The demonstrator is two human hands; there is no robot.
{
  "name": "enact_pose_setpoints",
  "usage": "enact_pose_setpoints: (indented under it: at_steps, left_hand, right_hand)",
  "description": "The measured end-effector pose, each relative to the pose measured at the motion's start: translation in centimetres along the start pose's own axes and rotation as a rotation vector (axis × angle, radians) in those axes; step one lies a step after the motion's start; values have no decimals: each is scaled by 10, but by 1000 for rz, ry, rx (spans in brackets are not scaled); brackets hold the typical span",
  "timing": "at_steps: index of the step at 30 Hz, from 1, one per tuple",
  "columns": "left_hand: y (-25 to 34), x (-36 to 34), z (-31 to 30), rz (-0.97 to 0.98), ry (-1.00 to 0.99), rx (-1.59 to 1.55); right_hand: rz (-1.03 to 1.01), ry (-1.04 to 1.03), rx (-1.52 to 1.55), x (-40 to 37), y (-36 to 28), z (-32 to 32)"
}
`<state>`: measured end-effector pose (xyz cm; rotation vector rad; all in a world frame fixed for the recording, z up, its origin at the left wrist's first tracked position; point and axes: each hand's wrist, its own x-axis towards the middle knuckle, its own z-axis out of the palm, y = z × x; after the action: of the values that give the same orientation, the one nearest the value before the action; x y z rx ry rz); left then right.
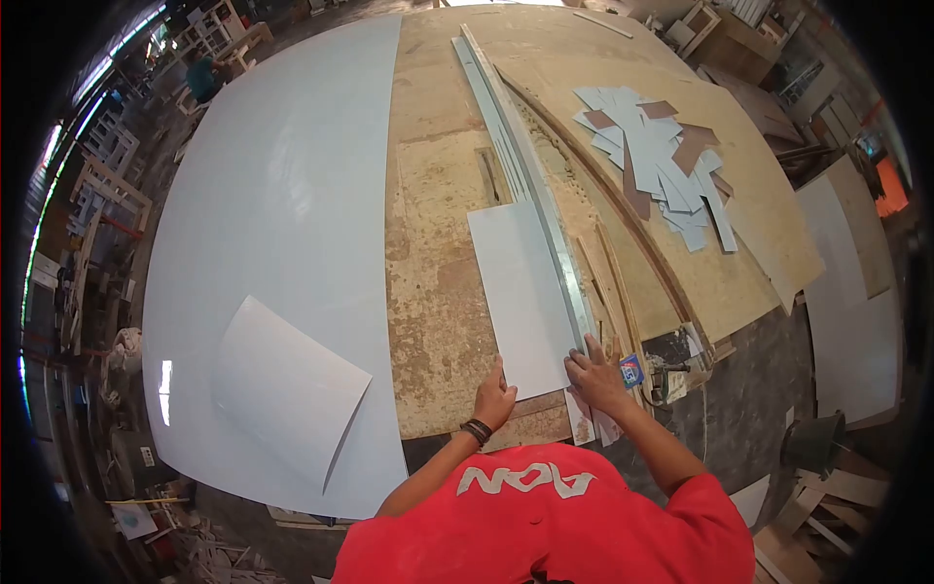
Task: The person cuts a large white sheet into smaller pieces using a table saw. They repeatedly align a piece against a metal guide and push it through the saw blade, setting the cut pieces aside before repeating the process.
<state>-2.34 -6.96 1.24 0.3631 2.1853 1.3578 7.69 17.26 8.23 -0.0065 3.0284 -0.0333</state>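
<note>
A cut white sheet lies on the worn wooden bench, its right side along a long metal straightedge. My left hand is closed at the sheet's near left corner, one finger stretched along its left edge. My right hand rests with fingers apart over the near end of the straightedge and the sheet's near right corner. Under the palm side its contact is hidden. Beside my right hand lies a small blue packet. Narrow strips stick out below it, at the bench's near edge.
A large glossy pale-blue sheet covers the left side, with a curved loose piece on it. Right of the straightedge lie a long wooden strip and a pile of offcuts. A clamp-like metal tool sits at the right edge.
</note>
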Motion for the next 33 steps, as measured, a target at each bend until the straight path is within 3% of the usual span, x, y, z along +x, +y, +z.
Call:
enact_pose_setpoints:
  at_steps: [24, 28, 33]
  left_hand:
    - [55, 173, -54, -43, 39, 195]
    - [55, 213, -62, 61, 163, 207]
    - [55, 248, -66, -39, 328, 145]
  right_hand:
    - [-36, 11, -40, 180, 57, -31]
    - [-24, 19, -39, 217, 70, -26]
    - [-13, 30, -36, 262, 84, -32]
